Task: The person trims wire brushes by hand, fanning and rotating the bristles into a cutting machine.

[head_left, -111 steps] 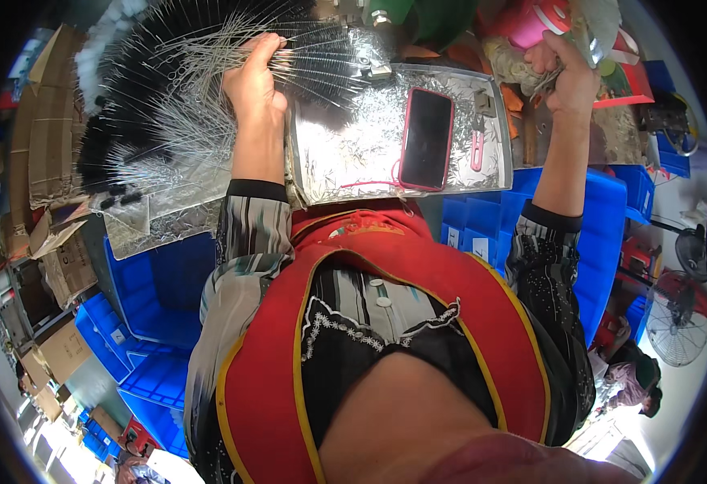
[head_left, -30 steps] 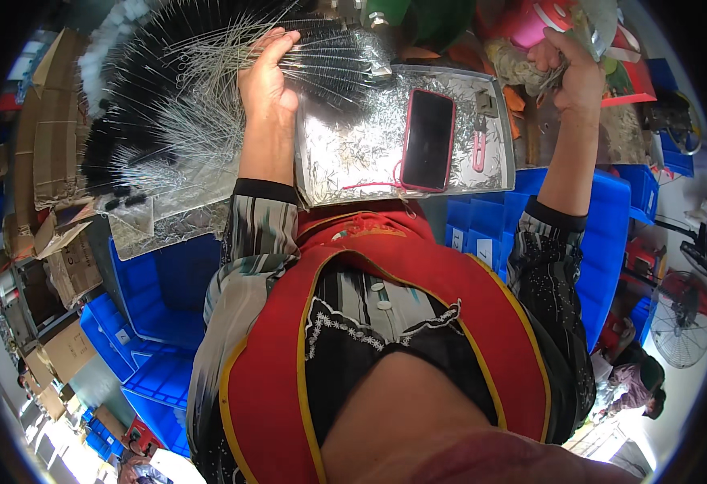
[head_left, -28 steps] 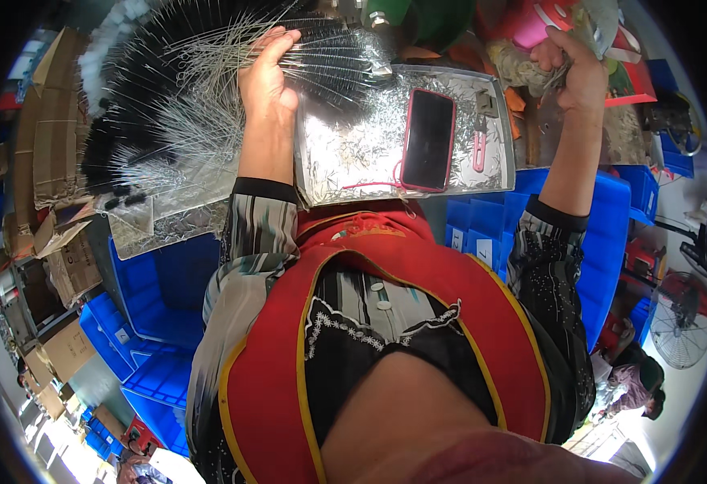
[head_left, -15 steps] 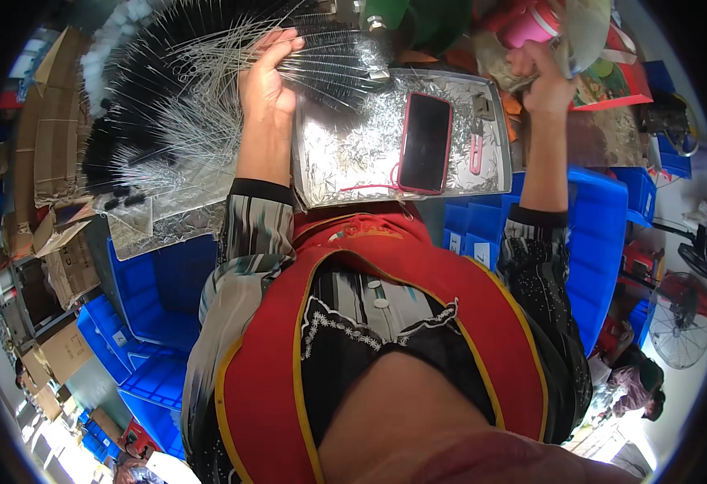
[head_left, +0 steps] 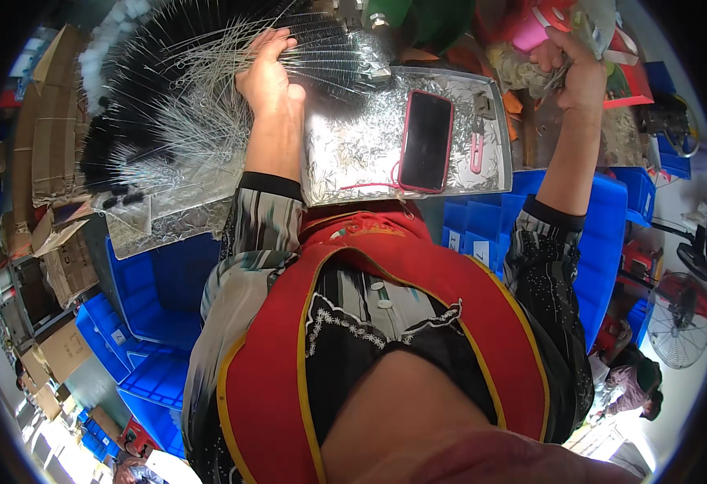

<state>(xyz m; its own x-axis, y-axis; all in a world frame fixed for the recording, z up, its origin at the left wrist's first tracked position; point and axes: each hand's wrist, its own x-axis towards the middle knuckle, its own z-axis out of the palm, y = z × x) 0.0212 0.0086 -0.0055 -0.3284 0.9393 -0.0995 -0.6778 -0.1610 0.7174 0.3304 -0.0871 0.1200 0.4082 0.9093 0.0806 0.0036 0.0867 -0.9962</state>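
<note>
Thin silvery wire stems (head_left: 208, 121) look like shiny metal, their black bristles (head_left: 131, 93) matt and rough. The rectangular black phone (head_left: 427, 139) has a glossy screen; the yellow-edged red apron (head_left: 266, 355) is matt cloth, the large blue bin (head_left: 599, 242) smooth plastic.

A phone (head_left: 427, 141) in a pink case lies face up in the tray (head_left: 502, 133), right of its middle and close to the near edge. A pink cord (head_left: 365, 186) runs along that edge, left of the phone. A pink cutter (head_left: 477, 153) lies between the phone and the tray's right edge, a metal block (head_left: 483, 105) by the far right corner. Blue bins (head_left: 599, 242) show below the table's (head_left: 623, 143) near edge. Cardboard (head_left: 56, 121) stands beyond its left edge, a fan (head_left: 682, 319) well off its right.
</note>
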